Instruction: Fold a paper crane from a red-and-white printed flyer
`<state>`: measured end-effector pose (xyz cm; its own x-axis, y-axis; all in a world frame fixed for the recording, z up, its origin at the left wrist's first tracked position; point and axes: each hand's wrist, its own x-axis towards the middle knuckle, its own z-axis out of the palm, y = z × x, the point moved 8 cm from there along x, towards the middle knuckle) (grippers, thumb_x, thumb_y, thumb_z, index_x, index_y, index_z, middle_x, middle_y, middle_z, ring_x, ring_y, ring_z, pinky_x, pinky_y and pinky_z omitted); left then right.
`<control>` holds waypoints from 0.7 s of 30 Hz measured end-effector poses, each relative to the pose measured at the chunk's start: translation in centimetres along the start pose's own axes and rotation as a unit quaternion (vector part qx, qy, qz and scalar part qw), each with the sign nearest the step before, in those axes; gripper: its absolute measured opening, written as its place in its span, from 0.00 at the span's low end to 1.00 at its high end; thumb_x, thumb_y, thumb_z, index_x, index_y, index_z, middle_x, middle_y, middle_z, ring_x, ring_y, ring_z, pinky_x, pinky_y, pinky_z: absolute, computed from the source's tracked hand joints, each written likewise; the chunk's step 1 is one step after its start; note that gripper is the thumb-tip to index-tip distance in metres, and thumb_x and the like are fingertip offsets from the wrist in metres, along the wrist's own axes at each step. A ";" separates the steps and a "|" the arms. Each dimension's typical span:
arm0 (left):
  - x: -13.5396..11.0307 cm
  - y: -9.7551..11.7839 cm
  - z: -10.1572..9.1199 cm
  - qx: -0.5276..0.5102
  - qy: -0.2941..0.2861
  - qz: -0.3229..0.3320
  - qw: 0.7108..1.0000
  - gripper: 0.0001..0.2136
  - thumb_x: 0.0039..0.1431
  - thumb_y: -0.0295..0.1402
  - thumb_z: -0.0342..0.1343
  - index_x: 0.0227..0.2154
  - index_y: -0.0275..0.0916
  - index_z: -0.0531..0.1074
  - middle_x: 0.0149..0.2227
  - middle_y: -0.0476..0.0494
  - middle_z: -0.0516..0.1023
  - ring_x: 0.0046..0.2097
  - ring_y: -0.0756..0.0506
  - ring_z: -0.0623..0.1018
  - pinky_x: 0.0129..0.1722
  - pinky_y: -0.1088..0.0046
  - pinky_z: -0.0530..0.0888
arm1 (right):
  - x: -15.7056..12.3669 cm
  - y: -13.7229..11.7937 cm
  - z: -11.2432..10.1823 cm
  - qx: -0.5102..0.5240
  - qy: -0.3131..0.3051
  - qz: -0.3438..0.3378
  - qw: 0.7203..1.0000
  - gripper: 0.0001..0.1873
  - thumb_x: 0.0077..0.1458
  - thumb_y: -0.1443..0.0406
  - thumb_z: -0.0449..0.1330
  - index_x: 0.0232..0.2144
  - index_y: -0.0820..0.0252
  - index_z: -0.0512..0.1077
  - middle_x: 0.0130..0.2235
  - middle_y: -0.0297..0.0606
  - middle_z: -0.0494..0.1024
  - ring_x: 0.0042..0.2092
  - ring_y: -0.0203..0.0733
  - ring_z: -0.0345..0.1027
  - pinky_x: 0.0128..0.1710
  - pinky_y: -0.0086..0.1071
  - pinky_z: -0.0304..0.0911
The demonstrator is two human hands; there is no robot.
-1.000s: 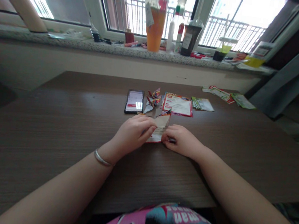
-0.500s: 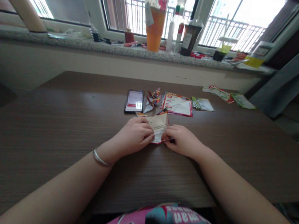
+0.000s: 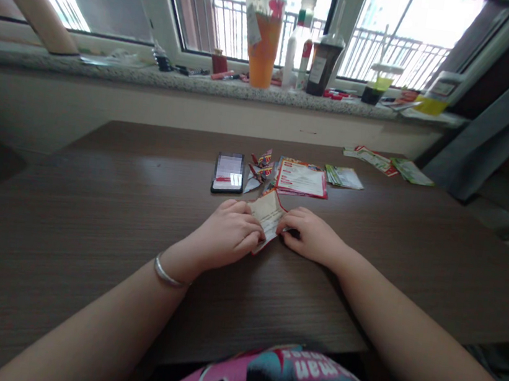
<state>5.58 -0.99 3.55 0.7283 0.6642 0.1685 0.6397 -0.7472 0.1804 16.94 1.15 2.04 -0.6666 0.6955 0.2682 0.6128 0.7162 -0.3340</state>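
Observation:
Between my two hands is a creased sheet of printed paper (image 3: pixel 268 212), pale with a red edge. My left hand (image 3: pixel 231 231) is closed on its left side, partly covering it. On the right side, my right hand (image 3: pixel 306 233) pinches the paper's edge between thumb and fingers. Just beyond the paper lie small folded paper pieces (image 3: pixel 261 169) with dark, colourful print. A phone (image 3: pixel 228 173) with a lit screen lies to their left. To their right is a stack of red-bordered printed sheets (image 3: pixel 303 178).
Green-white paper cards (image 3: pixel 344 177) lie right of the stack, with more leaflets (image 3: pixel 375 160) at the table's far right. Along the granite windowsill (image 3: pixel 193 84) stand a tall orange drink cup (image 3: pixel 263 45), a dark drink cup (image 3: pixel 323 68), bottles and several small items.
The paper has turned between my hands, its lower corner now pointing down to the left. My right hand has shifted slightly upward along its edge.

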 end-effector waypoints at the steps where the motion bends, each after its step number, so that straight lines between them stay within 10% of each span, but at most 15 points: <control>1: 0.0 0.0 0.1 0.001 -0.004 0.007 1.000 0.16 0.64 0.32 0.44 0.36 0.48 0.79 0.37 0.51 0.80 0.44 0.43 0.69 0.48 0.62 0.59 | 0.0 0.1 0.0 0.004 0.002 0.004 1.000 0.07 0.54 0.71 0.56 0.33 0.58 0.73 0.36 0.38 0.77 0.43 0.42 0.66 0.45 0.36 0.61; 21: 0.0 1.1 0.5 -0.059 -0.021 0.059 0.996 0.15 0.64 0.30 0.44 0.38 0.43 0.78 0.44 0.48 0.79 0.48 0.45 0.74 0.57 0.63 0.60 | 0.1 0.8 -0.6 0.048 0.071 0.023 0.996 0.07 0.52 0.71 0.58 0.35 0.58 0.74 0.38 0.38 0.77 0.43 0.42 0.68 0.47 0.39 0.62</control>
<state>6.44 -1.83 3.26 0.8085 0.5677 0.1550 0.5168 -0.8109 0.2746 17.62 1.78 2.30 -0.5677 0.7342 0.3723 0.5942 0.6785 -0.4320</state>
